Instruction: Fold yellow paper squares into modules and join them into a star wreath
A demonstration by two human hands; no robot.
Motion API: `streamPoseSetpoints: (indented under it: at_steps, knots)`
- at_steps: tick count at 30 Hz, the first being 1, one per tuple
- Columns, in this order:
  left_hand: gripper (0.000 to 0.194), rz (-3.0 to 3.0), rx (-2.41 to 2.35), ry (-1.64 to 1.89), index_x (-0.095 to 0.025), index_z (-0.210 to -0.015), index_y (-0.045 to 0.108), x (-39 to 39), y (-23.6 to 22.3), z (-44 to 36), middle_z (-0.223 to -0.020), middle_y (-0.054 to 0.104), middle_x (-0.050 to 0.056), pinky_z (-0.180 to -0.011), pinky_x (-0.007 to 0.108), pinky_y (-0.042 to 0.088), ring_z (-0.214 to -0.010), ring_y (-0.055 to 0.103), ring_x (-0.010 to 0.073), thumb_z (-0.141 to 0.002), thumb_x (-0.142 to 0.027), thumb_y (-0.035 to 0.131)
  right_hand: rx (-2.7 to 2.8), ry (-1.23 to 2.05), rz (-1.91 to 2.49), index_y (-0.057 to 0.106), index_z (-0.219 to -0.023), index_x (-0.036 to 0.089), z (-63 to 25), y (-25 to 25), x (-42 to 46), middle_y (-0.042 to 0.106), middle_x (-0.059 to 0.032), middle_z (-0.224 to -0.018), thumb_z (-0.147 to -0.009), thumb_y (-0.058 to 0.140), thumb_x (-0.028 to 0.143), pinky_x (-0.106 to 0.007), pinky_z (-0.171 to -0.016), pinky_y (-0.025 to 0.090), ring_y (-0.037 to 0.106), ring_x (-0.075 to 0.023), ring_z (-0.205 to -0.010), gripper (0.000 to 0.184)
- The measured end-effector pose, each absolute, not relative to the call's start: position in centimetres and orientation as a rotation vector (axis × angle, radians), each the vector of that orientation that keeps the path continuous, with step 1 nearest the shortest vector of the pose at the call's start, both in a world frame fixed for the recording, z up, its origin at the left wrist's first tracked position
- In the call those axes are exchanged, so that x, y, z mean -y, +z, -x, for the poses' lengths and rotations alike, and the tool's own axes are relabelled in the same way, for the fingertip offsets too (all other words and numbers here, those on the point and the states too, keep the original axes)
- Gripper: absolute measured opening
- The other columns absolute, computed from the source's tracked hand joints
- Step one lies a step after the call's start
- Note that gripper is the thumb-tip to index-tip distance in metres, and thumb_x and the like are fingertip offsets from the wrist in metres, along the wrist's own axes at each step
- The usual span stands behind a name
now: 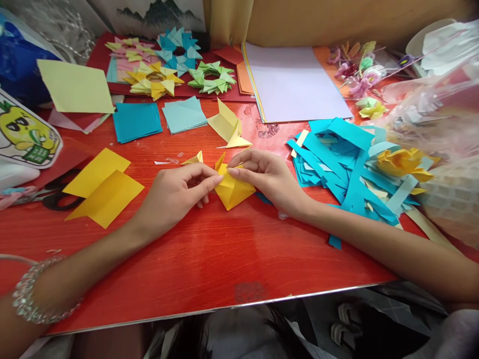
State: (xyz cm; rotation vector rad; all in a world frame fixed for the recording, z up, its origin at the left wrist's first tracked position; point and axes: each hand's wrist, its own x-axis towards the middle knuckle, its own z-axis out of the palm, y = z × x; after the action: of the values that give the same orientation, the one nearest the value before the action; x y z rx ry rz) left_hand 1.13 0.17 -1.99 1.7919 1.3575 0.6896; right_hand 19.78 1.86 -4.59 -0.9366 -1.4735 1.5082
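A partly folded yellow origami paper (235, 192) is pinched between both hands, just above the red table (209, 259). Thumb and fingers of my left hand (187, 187) close on its left edge. My right hand (267, 177) grips its upper right part, and its fingers hide some of the folds. Right behind the hands lies a pale yellow folded piece (226, 124). A small yellow folded piece (194, 158) rests behind my left hand. Two creased yellow sheets (107, 192) lie to the left.
Blue paper strips (337, 164) pile up at right beside a plastic bag (445, 114). Paper rings (179, 50), blue squares (137, 121) and a lilac paper stack (295, 82) line the back. Black-handled scissors (62, 199) lie at left. The table's front edge (224, 308) is near.
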Motion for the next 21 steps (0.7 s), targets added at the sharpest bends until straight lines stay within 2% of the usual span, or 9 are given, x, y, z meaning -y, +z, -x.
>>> streamPoseSetpoints:
  at_steps: [4, 11, 16, 21]
  knots:
    - [0.023, -1.774, -1.359, 0.689, -0.020, -0.070, 0.061, -0.12, -2.06, -1.07, -0.055, 0.058, -0.004, -0.050, 0.019, 0.042, -0.049, 0.054, 0.0090, -0.083, -0.039, 0.057, 1.464, 1.505, 0.931, 0.058, -0.082, 0.014, -19.83, -4.73, -1.91, 0.058, -0.0018, -0.078, -0.080, 0.063, 0.037, -0.021, -0.058, 0.037, 0.051, -0.0096, -0.070, 0.024]
    - [0.017, -1.694, -1.306, 0.664, -0.019, -0.076, 0.062, -0.05, -1.99, -1.27, -0.061, 0.060, -0.003, -0.048, 0.017, 0.044, -0.050, 0.055, 0.0077, -0.081, -0.035, 0.062, 1.483, 1.466, 0.979, 0.058, -0.079, 0.014, -19.78, -4.64, -1.95, 0.057, -0.0005, -0.074, -0.078, 0.064, 0.043, -0.020, -0.055, 0.038, 0.049, -0.0088, -0.066, 0.029]
    - [0.017, -1.508, -1.309, 0.834, -0.017, -0.075, 0.060, -0.43, -2.11, -1.18, -0.060, 0.060, -0.003, -0.049, 0.018, 0.047, -0.049, 0.056, 0.0080, -0.081, -0.033, 0.062, 1.366, 1.619, 0.872, 0.060, -0.099, 0.016, -19.68, -4.16, -2.01, 0.064, -0.0010, -0.085, -0.078, 0.066, 0.038, -0.022, -0.066, 0.050, 0.060, -0.0115, -0.078, 0.030]
    - [0.016, -1.411, -1.262, 0.891, -0.017, -0.079, 0.058, -0.48, -2.50, -1.19, -0.061, 0.064, -0.002, -0.048, 0.020, 0.050, -0.051, 0.060, 0.0109, -0.077, -0.031, 0.067, 1.371, 1.682, 0.821, 0.062, -0.090, 0.013, -19.74, -4.33, -2.17, 0.065, -0.0026, -0.086, -0.074, 0.070, 0.032, -0.023, -0.066, 0.055, 0.063, -0.0130, -0.081, 0.026]
